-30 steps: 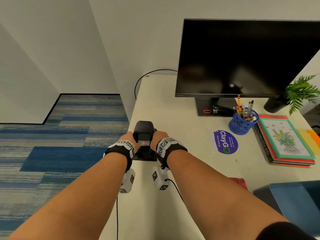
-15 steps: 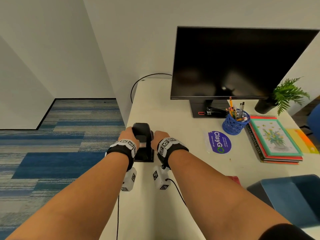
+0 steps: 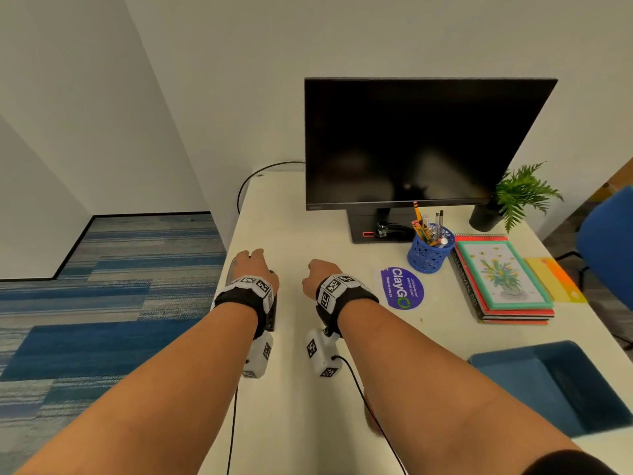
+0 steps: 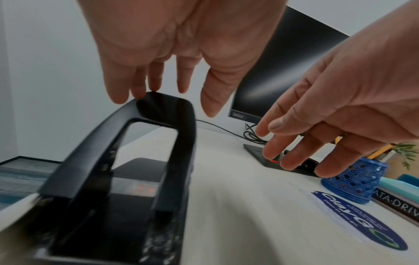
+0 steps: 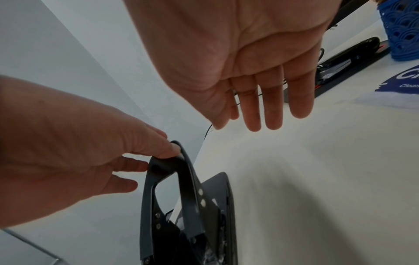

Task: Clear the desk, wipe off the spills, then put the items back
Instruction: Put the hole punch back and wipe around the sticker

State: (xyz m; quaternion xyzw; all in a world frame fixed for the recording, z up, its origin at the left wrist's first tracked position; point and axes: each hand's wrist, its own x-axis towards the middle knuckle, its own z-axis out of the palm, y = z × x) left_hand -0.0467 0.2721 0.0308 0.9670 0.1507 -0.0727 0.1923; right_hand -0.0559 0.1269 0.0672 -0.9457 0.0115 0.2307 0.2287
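Observation:
A black hole punch (image 4: 183, 143) stands on the white desk (image 3: 308, 406) at its left edge. In the head view my left wrist hides most of the hole punch (image 3: 271, 315). My left hand (image 4: 158, 93) hovers over its handle with fingers straight, and one fingertip (image 5: 169, 152) rests on the handle's top end. My right hand (image 3: 320, 274) is apart from the punch, to its right, above bare desk. In its own wrist view the right hand (image 5: 260, 114) has straight fingers and holds nothing.
A black monitor (image 3: 428, 142) stands at the back with a stapler (image 3: 394, 229) on its base. Right of my hands are a purple ClayGo sticker (image 3: 402, 287), a blue pen cup (image 3: 430, 255), stacked notebooks (image 3: 503, 279) and a potted plant (image 3: 520, 197). A blue chair (image 3: 555, 385) sits near right.
Both hands held the hole punch from either side before. The right hand has let go and moved right; the left hand has loosened and lies over the handle.

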